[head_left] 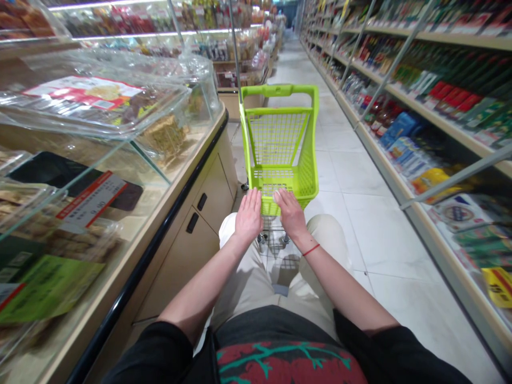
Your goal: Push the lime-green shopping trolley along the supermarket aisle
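A lime-green plastic shopping cart [280, 140] stands ahead of the grips, its long axis pointing forward along the white tiled aisle floor [354, 176]; its walls are square mesh; the left grip [248, 216] and right grip [290, 213] rest flat and wide on its near rim, fingers spread, not closed.

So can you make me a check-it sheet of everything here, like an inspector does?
surface: white tile floor
things: green plastic cart
hands: left hand and right hand lie flat on the cart's near edge
clutter: clear tubs of food on the counter
cables: nothing seen
surroundings: shelves of packaged goods run along the aisle on the right
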`<state>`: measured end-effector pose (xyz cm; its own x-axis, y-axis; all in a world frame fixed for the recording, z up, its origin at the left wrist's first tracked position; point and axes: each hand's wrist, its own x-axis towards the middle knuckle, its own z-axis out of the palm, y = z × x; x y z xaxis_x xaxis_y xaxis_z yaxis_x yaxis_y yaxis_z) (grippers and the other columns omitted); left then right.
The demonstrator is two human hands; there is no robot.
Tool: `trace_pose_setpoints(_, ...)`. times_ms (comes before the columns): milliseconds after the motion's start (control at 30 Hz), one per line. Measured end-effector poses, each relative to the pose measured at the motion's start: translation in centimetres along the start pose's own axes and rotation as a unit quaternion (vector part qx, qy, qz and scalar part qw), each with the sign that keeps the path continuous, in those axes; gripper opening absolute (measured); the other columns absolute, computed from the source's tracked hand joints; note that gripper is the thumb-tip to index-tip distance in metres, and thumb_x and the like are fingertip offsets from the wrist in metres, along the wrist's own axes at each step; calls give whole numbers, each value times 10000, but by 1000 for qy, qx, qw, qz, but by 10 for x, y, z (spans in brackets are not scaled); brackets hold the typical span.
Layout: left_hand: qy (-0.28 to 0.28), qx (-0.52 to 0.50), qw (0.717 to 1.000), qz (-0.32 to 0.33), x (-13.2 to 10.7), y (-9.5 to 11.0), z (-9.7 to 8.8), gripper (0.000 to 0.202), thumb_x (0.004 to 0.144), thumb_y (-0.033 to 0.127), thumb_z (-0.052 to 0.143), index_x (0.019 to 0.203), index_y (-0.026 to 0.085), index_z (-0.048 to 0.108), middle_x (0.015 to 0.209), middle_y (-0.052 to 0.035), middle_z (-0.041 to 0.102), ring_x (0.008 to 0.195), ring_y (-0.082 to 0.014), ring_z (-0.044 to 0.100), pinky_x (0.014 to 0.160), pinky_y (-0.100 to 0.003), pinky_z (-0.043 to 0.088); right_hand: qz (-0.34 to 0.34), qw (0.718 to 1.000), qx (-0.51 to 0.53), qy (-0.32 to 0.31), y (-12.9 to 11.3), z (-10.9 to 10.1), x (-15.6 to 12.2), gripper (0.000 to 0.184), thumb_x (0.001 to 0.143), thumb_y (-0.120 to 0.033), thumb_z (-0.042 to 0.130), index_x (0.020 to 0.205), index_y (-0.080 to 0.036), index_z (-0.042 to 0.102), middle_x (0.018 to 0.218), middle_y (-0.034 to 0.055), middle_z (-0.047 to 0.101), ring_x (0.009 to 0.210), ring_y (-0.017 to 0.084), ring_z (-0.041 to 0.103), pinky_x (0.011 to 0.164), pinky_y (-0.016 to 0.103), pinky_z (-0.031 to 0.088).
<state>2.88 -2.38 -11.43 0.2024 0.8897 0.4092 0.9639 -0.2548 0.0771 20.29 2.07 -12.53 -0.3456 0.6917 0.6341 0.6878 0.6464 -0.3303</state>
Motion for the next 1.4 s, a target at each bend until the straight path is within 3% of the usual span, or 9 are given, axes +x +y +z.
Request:
trace_pose_setpoints(233, -8, -3, 1000, -9, 0, 1, 1, 864, 759, 104, 498, 1564, 2, 199, 1653, -206, 205, 1557, -284, 116, 1270, -472, 189, 77, 993, -49, 69, 52, -34, -19, 562, 878, 24, 366, 1343, -164, 619, 1423, 149, 600, 1401, 242, 488, 1189, 547, 385)
trace_pose_setpoints(333, -3, -13, 1000, -9, -1, 3, 2, 897, 755, 111, 509, 1576, 15, 160, 1659, -201, 183, 1557, -294, 106, 1266, -489, 201, 84, 992, -44, 78, 45, -28, -20, 584, 871, 25, 357, 1365, -170, 600, 1434, 136, 594, 1415, 235, 471, 1195, 542, 380)
trace_pose_setpoints(533, 3, -17, 1000, -4, -3, 3, 2, 923, 765, 153, 523, 1584, 31, 116, 1664, -204, 164, 1559, -300, 88, 1263, -506, 199, 52, 998, -3, 21, -7, 6, -4, 536, 900, -4, 368, 1371, -118, 596, 1461, 166, 563, 1442, 228, 437, 1224, 492, 351)
trace_pose_setpoints(700, -4, -11, 1000, -10, -2, 2, 2, 850, 801, 190, 503, 1567, 14, 179, 1656, -214, 193, 1560, -297, 90, 1266, -496, 189, 9, 999, 47, -17, -37, 28, 16, 503, 957, -64, 373, 1395, -190, 585, 1461, 109, 576, 1431, 200, 452, 1237, 499, 330)
trace_pose_setpoints(833, -5, -8, 1000, -10, -1, 1, 0, 877, 776, 175, 513, 1573, 35, 174, 1660, -200, 195, 1560, -294, 103, 1264, -502, 191, -13, 998, 47, -34, -29, 21, 13, 515, 943, -50, 392, 1408, -178, 574, 1482, 126, 552, 1442, 210, 437, 1235, 501, 328)
trace_pose_setpoints(1067, -19, -4, 1000, -14, 0, 1, -2, 890, 768, 165, 548, 1565, -1, 188, 1662, -203, 184, 1562, -296, 91, 1272, -471, 191, 47, 998, -37, 31, 41, -29, -15, 603, 857, 41, 375, 1359, -196, 610, 1430, 122, 602, 1397, 220, 495, 1194, 527, 387)
trace_pose_setpoints(1167, -19, -3, 1000, -14, 0, 2, -1, 885, 772, 163, 547, 1562, -13, 188, 1661, -209, 181, 1561, -300, 84, 1272, -463, 193, 73, 994, -49, 57, 56, -39, -20, 574, 865, 32, 375, 1344, -174, 615, 1421, 143, 604, 1396, 237, 495, 1184, 542, 392)
trace_pose_setpoints(1267, -11, -10, 1000, -6, -1, 1, 0, 888, 774, 163, 549, 1560, -19, 178, 1658, -225, 177, 1559, -311, 82, 1267, -472, 207, 78, 994, -43, 68, 46, -32, -21, 575, 871, 29, 359, 1360, -152, 600, 1433, 159, 590, 1419, 242, 467, 1186, 547, 388)
trace_pose_setpoints(1400, 1, -23, 1000, 5, -2, 0, 1, 913, 765, 157, 544, 1571, 5, 143, 1657, -226, 181, 1556, -317, 96, 1255, -501, 230, 52, 998, -20, 40, 9, -8, -14, 558, 888, 15, 358, 1369, -141, 595, 1446, 158, 579, 1425, 232, 460, 1200, 511, 385)
